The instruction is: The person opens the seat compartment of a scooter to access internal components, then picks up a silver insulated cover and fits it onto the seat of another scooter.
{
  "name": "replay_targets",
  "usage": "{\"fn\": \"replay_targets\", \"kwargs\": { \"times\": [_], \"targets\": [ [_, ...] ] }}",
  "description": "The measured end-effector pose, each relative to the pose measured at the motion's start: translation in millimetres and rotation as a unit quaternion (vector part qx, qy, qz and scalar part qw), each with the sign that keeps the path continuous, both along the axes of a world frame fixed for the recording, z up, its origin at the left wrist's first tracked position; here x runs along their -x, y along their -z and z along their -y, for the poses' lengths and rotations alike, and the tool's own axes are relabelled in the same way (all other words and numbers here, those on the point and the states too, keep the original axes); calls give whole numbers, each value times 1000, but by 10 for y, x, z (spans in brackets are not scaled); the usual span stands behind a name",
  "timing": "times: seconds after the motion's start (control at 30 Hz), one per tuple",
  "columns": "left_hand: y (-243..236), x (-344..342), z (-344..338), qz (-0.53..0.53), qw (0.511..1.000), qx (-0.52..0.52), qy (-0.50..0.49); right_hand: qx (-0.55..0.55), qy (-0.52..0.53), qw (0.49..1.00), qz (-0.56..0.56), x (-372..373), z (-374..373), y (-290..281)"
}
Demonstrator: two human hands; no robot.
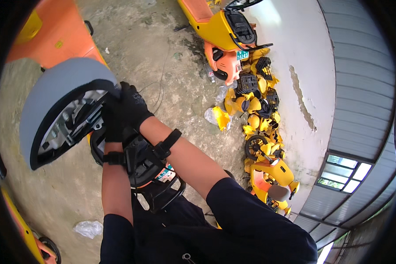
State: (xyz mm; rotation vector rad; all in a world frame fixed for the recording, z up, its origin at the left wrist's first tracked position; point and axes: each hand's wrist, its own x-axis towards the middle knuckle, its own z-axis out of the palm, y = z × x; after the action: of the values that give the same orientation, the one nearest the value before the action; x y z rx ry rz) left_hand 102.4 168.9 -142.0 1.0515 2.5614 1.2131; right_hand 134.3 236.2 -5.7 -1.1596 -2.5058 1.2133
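"How does the grey seat (70, 72) stand?"

"Tilted up, its underside and metal fittings (65, 127) showing."

"What's touching it?"

"The right hand (132, 103), in a black glove (138, 115), is at its edge. The left hand (113, 128), gloved too, is just below, near the fittings; its grip is hard to make out."

"And around them?"

"An orange scooter (59, 37) beyond the seat, crumpled clear plastic (89, 229) on the floor (70, 189), and a heap of yellow parts (253, 121) along the white wall (306, 57)."

the stained concrete floor (185, 103) carries scooters (216, 33), loose yellow parts (254, 120) and crumpled clear plastic (89, 229).
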Motion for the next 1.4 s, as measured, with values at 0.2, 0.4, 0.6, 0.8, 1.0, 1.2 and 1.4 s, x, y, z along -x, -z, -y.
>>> {"fn": "replay_targets", "kwargs": {
  "times": [0.2, 0.4, 0.6, 0.8, 1.0, 1.2, 1.4],
  "targets": [
    [-200, 54, 126, 370, 902, -221, -44, 86, -51, 990, 95, -6, -192, -144],
    [-467, 183, 404, -13, 995, -19, 99, 104, -102, 987, 60, 5, -60, 111],
    [-440, -139, 230, 179, 970, -143, 79, -18, -187, 980, -66, -474, -487, 327],
    [-365, -131, 279, -2, 997, -75, -28, 105, -123, 987, -8, -398, -382, 153],
    [-517, -324, -150, 158, 983, -63, -73, -103, -253, 962, -3, -488, -499, 85],
    [-554, -183, -243, 294, 936, -156, -116, -177, -281, 938, 93, -309, -494, 15],
    [-534, -137, -265, 206, 957, -175, -109, -145, -181, 972, -34, 0, -372, -307]
  ]
}}
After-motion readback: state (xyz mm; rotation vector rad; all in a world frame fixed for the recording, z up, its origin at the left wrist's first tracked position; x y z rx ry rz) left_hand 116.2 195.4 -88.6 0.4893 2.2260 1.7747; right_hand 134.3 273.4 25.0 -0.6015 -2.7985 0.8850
